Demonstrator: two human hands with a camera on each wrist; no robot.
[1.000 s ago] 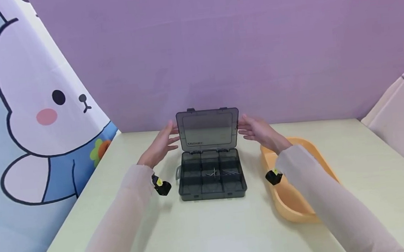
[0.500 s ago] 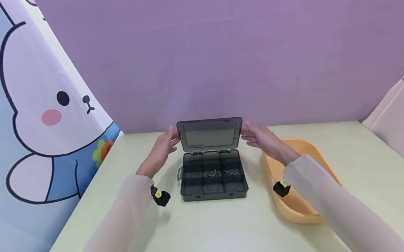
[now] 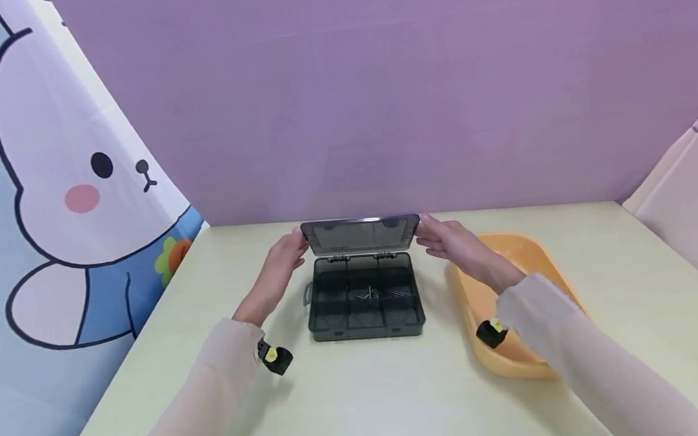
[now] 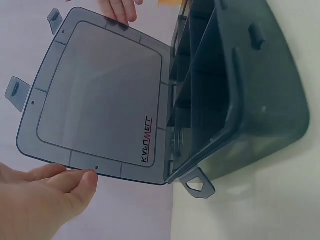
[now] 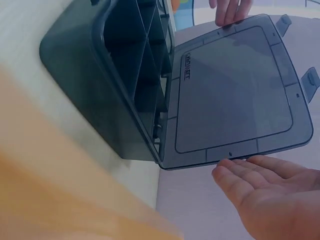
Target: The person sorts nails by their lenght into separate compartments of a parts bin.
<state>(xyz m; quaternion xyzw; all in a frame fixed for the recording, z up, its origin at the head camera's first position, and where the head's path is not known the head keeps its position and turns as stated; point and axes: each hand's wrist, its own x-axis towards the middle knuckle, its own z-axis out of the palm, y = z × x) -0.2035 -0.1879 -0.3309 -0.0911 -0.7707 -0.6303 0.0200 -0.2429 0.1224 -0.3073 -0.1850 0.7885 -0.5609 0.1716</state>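
A dark translucent compartment box (image 3: 366, 331) stands on the table with its hinged lid (image 3: 361, 236) raised and leaning forward over the rear compartments. Thin metal pieces (image 3: 367, 293) lie in the middle compartments; their kind is too small to tell. My left hand (image 3: 275, 269) touches the lid's left edge, its fingertips partly behind the lid. At the opposite edge, my right hand (image 3: 460, 248) touches the lid with extended fingers, palm turned up in the right wrist view. Two latches (image 4: 17, 93) stick out from the lid's free edge in the left wrist view.
An orange tray (image 3: 512, 368) stands to the right of the box, under my right forearm. A small loop tab (image 3: 307, 294) projects from the box's left side. Behind the pale table (image 3: 365, 403) hangs a purple cloth (image 3: 401, 102).
The lid has swung from nearly upright forward toward the box, and both hands have moved along with it at its sides. The box base and tray stay in place.
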